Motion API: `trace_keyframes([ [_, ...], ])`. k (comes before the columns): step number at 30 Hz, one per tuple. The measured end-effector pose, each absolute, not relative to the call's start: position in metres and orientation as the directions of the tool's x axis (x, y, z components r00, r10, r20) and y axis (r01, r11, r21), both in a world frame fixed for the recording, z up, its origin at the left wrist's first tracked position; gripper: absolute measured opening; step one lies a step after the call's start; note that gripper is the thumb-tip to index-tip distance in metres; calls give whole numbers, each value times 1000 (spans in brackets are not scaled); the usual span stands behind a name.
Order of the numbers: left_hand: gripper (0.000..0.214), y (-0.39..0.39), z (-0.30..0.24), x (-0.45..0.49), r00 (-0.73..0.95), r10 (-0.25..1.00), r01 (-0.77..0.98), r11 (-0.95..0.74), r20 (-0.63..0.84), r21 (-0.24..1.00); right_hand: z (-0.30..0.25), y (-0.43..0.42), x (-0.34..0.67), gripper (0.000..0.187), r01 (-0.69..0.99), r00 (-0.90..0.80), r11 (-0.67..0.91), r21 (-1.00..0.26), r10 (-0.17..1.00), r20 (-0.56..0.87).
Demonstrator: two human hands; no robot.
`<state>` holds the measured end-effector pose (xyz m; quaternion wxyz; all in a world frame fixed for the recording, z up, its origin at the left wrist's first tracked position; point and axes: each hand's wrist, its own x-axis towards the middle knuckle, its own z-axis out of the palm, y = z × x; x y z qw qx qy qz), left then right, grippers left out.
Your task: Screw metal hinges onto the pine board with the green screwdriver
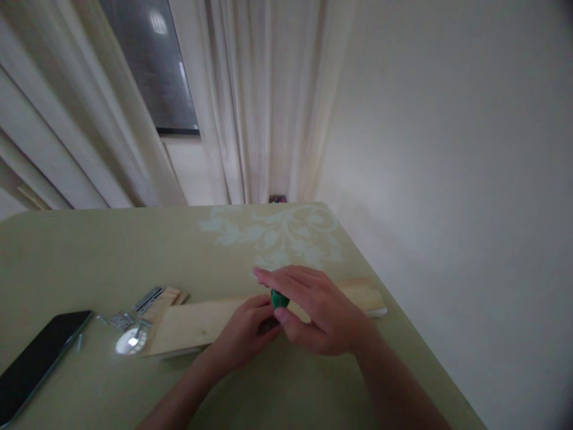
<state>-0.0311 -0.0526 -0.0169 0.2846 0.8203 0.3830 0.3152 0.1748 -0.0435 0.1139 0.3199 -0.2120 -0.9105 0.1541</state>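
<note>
A long pale wooden board [192, 322] lies across the table, its middle covered by both hands. My right hand [322, 310] is over the board, with thumb and fingers around the rounded green handle of a screwdriver [280, 298]; its shaft and tip are hidden. Just left of that handle, my left hand [246, 328] rests on the board with its fingers curled. Something dark shows between its thumb and fingers, too hidden to name. Past my right hand, the board's other end [360, 292] shows near the table's right edge.
Metal hinges [149, 300], small wood pieces [163, 301] and a shiny round dish [131, 341] sit at the board's left end. A loose screw [79, 343] lies near a black phone [42, 358]. A wall [470, 179] flanks the green table [111, 251]; curtains [277, 101] hang behind.
</note>
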Motion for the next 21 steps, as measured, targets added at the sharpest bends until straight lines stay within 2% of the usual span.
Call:
trace_keyframes([
  [3, 11, -53, -18, -31, 509, 812, 454, -535, 285, 713, 117, -41, 181, 50, 283, -741, 837, -468, 501, 447],
  [5, 12, -53, -22, -32, 493, 820, 447, -525, 290, 724, 114, -40, 181, 45, 328, -734, 858, -395, 495, 465],
  [7, 14, -53, -24, -32, 485, 821, 431, -523, 300, 735, 110, -38, 179, 44, 356, -706, 887, -294, 461, 538],
  [9, 16, -52, -24, -32, 491, 812, 419, -537, 314, 732, 107, -37, 176, 45, 355, -664, 902, -245, 428, 613],
  [13, 19, -53, -21, -32, 490, 818, 453, -533, 301, 715, 110, -39, 175, 32, 292, -643, 904, -312, 427, 636],
  [16, 20, -53, -20, -31, 475, 830, 460, -518, 293, 721, 114, -42, 176, 42, 251, -666, 904, -346, 421, 615],
  [19, 20, -54, -19, -31, 484, 819, 433, -530, 307, 729, 116, -43, 176, 34, 215, -701, 916, -340, 387, 599],
  [21, 17, -53, -19, -31, 500, 810, 413, -533, 306, 738, 115, -43, 175, 27, 232, -699, 929, -288, 365, 616],
])
